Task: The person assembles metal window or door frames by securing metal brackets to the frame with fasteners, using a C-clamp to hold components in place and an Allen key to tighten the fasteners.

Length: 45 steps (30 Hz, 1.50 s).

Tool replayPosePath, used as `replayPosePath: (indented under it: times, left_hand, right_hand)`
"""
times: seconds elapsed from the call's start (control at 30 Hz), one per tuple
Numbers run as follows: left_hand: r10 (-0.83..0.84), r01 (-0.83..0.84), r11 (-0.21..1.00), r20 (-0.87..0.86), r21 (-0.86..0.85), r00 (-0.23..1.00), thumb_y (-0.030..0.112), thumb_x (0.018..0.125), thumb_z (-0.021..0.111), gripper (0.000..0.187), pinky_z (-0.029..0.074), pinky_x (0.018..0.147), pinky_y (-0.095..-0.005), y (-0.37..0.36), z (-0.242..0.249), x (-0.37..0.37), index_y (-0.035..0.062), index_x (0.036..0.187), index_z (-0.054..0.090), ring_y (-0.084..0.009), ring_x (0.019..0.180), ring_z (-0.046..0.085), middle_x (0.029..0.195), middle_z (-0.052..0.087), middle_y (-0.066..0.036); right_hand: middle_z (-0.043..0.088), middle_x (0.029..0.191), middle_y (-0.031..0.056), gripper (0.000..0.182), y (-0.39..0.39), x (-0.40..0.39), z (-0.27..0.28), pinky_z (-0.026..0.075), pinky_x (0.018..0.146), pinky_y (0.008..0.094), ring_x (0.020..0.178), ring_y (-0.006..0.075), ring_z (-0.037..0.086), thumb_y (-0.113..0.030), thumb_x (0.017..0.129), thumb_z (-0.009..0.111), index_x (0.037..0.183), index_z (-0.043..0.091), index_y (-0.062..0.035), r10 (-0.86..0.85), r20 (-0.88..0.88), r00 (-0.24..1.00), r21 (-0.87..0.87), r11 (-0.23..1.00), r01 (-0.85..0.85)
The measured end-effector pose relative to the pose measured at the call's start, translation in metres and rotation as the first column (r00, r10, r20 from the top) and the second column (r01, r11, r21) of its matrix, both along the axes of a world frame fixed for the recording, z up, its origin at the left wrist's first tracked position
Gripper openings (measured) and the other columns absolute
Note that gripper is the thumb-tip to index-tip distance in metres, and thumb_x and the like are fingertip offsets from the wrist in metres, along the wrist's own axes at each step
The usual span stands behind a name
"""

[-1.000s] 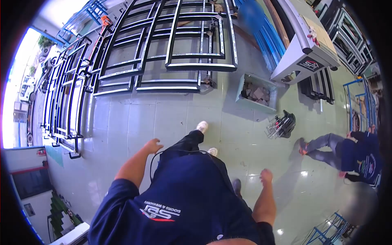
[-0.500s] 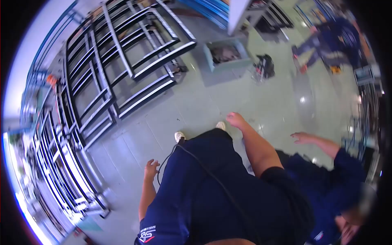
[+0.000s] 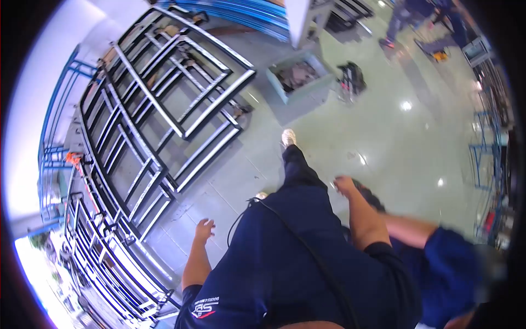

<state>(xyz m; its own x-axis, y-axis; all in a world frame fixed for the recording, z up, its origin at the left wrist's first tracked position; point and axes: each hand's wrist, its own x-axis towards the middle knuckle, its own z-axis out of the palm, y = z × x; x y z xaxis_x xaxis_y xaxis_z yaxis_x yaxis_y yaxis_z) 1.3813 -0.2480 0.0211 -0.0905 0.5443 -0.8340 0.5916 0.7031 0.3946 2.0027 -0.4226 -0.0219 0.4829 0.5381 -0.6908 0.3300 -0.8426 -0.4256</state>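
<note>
My left hand (image 3: 204, 229) hangs at my side with thumb and fingers apart and holds nothing. It is nearest to the welded metal frames (image 3: 181, 181), without touching them. My right hand (image 3: 344, 186) hangs over the floor on the other side, fingers loosely bent, with nothing visible in it. A black cable (image 3: 296, 236) runs down the front of my dark blue shirt. One light-coloured shoe (image 3: 289, 137) is well forward, the other mostly hidden by my clothing.
A grey-green bin (image 3: 323, 88) with dark material stands ahead, beside a black bundle (image 3: 350, 81). Blue bars (image 3: 241, 12) lie behind the frames. A co-worker's arm (image 3: 411, 229) is close on my right; another person (image 3: 408, 19) is at the far right, near a yellow tool (image 3: 439, 56).
I have stepped forward and one foot now leads. The frames and bin have shifted in view. The co-worker's arm beside me has come closer to my right arm.
</note>
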Motion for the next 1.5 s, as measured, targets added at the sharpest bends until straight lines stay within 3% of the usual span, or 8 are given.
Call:
replayPosePath:
  times: [0.3, 0.43, 0.47, 0.6, 0.73, 1.1, 1.17, 1.5]
  left_hand:
    - [-0.094, 0.081, 0.983, 0.076, 0.167, 0.993, 0.039, 0.085, 0.065, 0.063, 0.054, 0.066, -0.0339, 0.172, 0.050, 0.200, 0.0045, 0.135, 0.049, -0.0216, 0.062, 0.067, 0.100, 0.071, -0.012]
    - [-0.195, 0.197, 0.966, -0.026, 0.168, 0.980, 0.040, 0.085, 0.065, 0.064, 0.054, 0.066, -0.0341, 0.214, 0.060, 0.242, 0.0037, 0.135, 0.049, -0.0209, 0.059, 0.066, 0.098, 0.071, -0.013]
    - [-0.144, 0.139, 0.969, 0.008, 0.203, 0.990, 0.040, 0.085, 0.066, 0.064, 0.053, 0.065, -0.0339, 0.218, 0.057, 0.245, 0.0037, 0.135, 0.049, -0.0206, 0.058, 0.066, 0.096, 0.071, -0.013]
    - [-0.085, 0.079, 0.980, 0.025, 0.183, 0.996, 0.039, 0.086, 0.065, 0.062, 0.053, 0.061, -0.0334, 0.230, 0.062, 0.254, 0.0035, 0.134, 0.049, -0.0205, 0.057, 0.066, 0.095, 0.071, -0.014]
    - [-0.008, 0.005, 0.995, 0.028, 0.099, 1.000, 0.032, 0.085, 0.068, 0.062, 0.053, 0.059, -0.0334, 0.244, 0.042, 0.236, -0.0012, 0.133, 0.049, -0.0225, 0.059, 0.066, 0.095, 0.071, -0.015]
    - [-0.065, 0.062, 0.995, 0.035, 0.083, 0.997, 0.031, 0.085, 0.066, 0.063, 0.053, 0.056, -0.0298, 0.358, 0.014, 0.233, -0.0020, 0.135, 0.047, -0.0221, 0.062, 0.068, 0.095, 0.071, -0.014]
    - [-0.060, 0.049, 0.990, 0.088, 0.131, 0.994, 0.031, 0.085, 0.066, 0.062, 0.052, 0.055, -0.0296, 0.387, 0.021, 0.253, -0.0018, 0.135, 0.047, -0.0212, 0.061, 0.067, 0.095, 0.071, -0.014]
    - [-0.407, 0.402, 0.901, -0.002, 0.163, 0.913, 0.034, 0.086, 0.066, 0.057, 0.052, 0.059, -0.0326, 0.415, 0.010, 0.323, 0.0017, 0.132, 0.052, -0.0198, 0.067, 0.067, 0.095, 0.071, -0.014]
  right_hand:
    - [0.059, 0.073, 0.0043, 0.021, 0.122, 0.097, 0.003, 0.043, 0.057, 0.0399, 0.058, 0.0229, 0.056, -0.027, 0.090, 0.055, 0.103, 0.061, -0.0113, -0.235, -0.304, 0.923, -0.353, 0.928, 0.120]
    - [0.064, 0.078, 0.0107, 0.019, 0.237, 0.221, -0.070, 0.046, 0.042, 0.0373, 0.053, 0.0222, 0.059, -0.024, 0.084, 0.054, 0.088, 0.061, -0.0071, 0.387, -0.057, 0.920, -0.001, 0.922, -0.387]
    - [0.067, 0.083, 0.0225, 0.033, 0.279, 0.229, -0.036, 0.051, 0.073, 0.0479, 0.078, 0.0380, 0.066, -0.033, 0.081, 0.053, 0.086, 0.066, -0.0030, 0.450, 0.090, 0.888, -0.033, 0.893, -0.449]
    - [0.070, 0.095, 0.0167, 0.035, 0.408, 0.260, 0.012, 0.053, 0.075, 0.0367, 0.085, 0.0249, 0.068, -0.023, 0.082, 0.058, 0.111, 0.067, -0.0044, 0.288, 0.424, 0.859, 0.278, 0.861, -0.426]
    - [0.067, 0.091, 0.0082, 0.040, 0.488, 0.243, 0.040, 0.050, 0.067, 0.0284, 0.076, 0.0123, 0.062, -0.024, 0.088, 0.065, 0.122, 0.060, -0.0043, 0.115, 0.019, 0.993, 0.488, 0.866, -0.109]
    - [0.064, 0.078, 0.0067, 0.041, 0.324, 0.206, -0.035, 0.044, 0.042, 0.0325, 0.059, 0.0175, 0.061, -0.024, 0.083, 0.064, 0.120, 0.062, -0.0077, 0.137, -0.066, 0.988, -0.076, 0.987, -0.142]
    - [0.069, 0.100, 0.0122, 0.039, 0.311, 0.185, 0.028, 0.054, 0.067, 0.0428, 0.076, 0.0254, 0.067, -0.025, 0.081, 0.062, 0.115, 0.066, -0.0087, -0.016, -0.107, 0.994, -0.277, 0.961, -0.014]
    - [0.063, 0.090, 0.0030, 0.036, 0.313, 0.215, 0.054, 0.042, 0.055, 0.0304, 0.066, 0.0153, 0.056, -0.022, 0.088, 0.053, 0.122, 0.059, -0.0132, -0.465, -0.154, 0.872, -0.022, 0.884, 0.468]
